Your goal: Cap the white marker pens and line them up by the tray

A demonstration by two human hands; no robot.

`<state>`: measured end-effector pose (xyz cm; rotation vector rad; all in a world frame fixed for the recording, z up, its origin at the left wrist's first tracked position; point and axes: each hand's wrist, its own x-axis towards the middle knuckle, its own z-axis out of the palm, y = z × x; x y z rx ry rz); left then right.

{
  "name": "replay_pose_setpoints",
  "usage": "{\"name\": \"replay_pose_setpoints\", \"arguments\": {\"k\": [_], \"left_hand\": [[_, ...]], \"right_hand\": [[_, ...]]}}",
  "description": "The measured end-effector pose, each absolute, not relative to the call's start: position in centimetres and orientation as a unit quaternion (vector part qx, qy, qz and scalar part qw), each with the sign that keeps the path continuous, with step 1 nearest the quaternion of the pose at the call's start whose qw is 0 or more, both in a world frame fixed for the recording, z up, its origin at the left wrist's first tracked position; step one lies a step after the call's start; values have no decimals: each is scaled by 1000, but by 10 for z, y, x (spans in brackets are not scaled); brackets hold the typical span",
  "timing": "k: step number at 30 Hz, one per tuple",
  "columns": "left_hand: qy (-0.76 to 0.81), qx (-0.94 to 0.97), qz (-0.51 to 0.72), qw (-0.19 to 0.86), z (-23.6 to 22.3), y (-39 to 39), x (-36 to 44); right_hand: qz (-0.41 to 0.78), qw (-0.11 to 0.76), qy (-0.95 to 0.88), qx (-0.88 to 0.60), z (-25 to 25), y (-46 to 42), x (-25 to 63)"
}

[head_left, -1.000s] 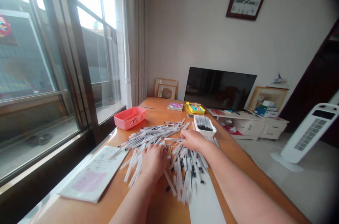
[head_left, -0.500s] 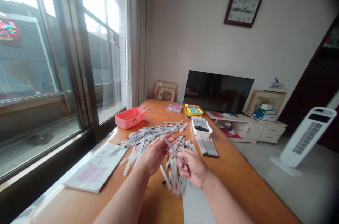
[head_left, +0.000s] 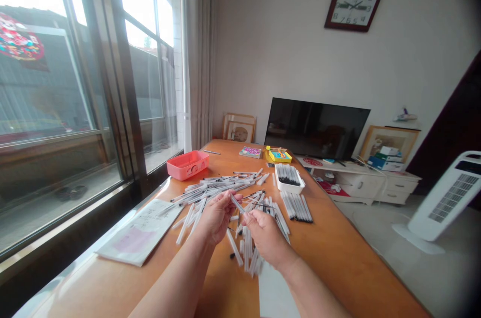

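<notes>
Both hands are closed on one slim, translucent pen (head_left: pixel 236 203), held slantwise above the pile. My left hand (head_left: pixel 219 215) pinches its upper end with thumb and fingers. Around its lower part, my right hand (head_left: pixel 263 234) is wrapped, hiding that end. Below and beyond the hands lies a loose pile of clear pen barrels and black parts (head_left: pixel 221 185). To the right, a row of pens with black ends (head_left: pixel 296 207) lies side by side, just in front of a white box (head_left: pixel 296 189) filled with similar pens.
A pink box (head_left: pixel 188 165) stands at the table's left edge, beyond a paper booklet (head_left: pixel 139 235). A white sheet (head_left: pixel 276 288) lies near my right forearm. Farther back are a colourful book (head_left: pixel 250 152) and a yellow box (head_left: pixel 280 155).
My right hand has moved up along the pen towards my left hand, so less of the pen shows. The view has shifted slightly left.
</notes>
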<state>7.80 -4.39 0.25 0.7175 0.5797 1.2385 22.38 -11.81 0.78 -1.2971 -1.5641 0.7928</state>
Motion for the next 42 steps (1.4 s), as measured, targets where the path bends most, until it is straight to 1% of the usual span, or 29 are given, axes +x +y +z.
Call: {"name": "replay_pose_setpoints", "arguments": {"k": [3,6,8,11,15,17,21,24,26,29,31,33,36,39,42], "left_hand": [[297,300,575,701,5,-38,72],[344,239,637,647,10,-31,58],[352,253,650,624,12,-30,52],[371,325,619,611,12,-36,56],[418,418,577,563,7,-44,71],[415,436,562,567,6,-45,75],[361,429,555,615,10,-46,76],[348,446,555,609,13,-50,76],[360,475,527,607,13,-53,77],[335,508,453,651,10,-59,81],[287,508,424,692,9,-62,83],[254,482,435,717,10,-62,84],[255,413,488,725,13,-59,80],[265,371,526,718,15,-54,75],[258,367,537,715,16,-52,73]], "right_hand": [[204,401,-679,-579,14,-124,224],[146,365,-692,-605,20,-131,226],[133,370,-684,-614,21,-131,231],[121,381,-659,-637,16,-125,240],[126,368,-647,-656,2,-113,252],[130,368,-642,-660,-4,-110,257],[145,387,-627,-660,-11,-104,262],[175,424,-618,-638,-14,-100,263],[218,462,-611,-605,-15,-99,260],[302,515,-600,-532,-12,-101,253],[361,531,-584,-497,-9,-105,248],[425,535,-546,-485,-6,-108,245],[503,546,-461,-486,-5,-109,244],[546,553,-413,-475,-7,-108,245],[575,541,-411,-456,-8,-108,244]]}}
